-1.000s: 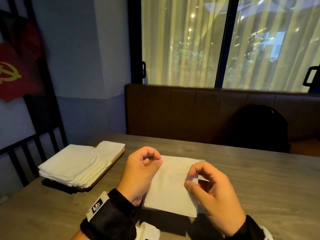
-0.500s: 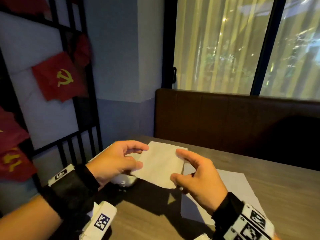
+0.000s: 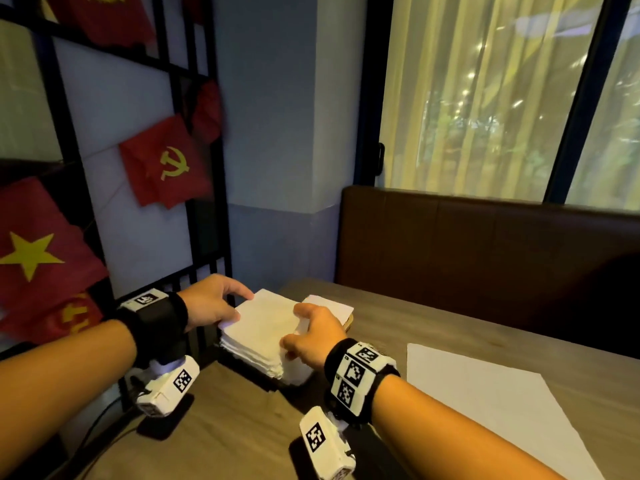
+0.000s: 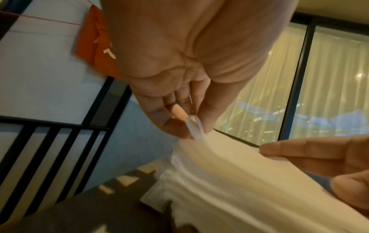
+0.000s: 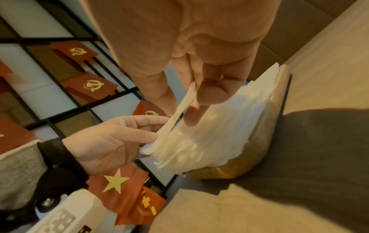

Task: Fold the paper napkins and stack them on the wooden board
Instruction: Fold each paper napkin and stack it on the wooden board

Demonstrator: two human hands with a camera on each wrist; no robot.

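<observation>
Napkin [image 3: 261, 318] now atop stack [image 3: 256, 355] (was midair) | left hand [image 3: 207, 301], right hand [image 3: 313, 336] pinch its edges

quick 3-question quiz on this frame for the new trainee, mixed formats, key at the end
1. True or false: both hands pinch the same folded napkin.
2. Multiple choice: where is that napkin? A) flat on the bare table B) at the top of the napkin stack on the wooden board C) on the bench seat
3. Fill in: the unfolded sheet lies on the table to the person's ____.

Key
1. True: the left hand has a grip on its left edge, the right hand on its right edge.
2. B, though whether it rests on the stack yet cannot be told.
3. right
</observation>
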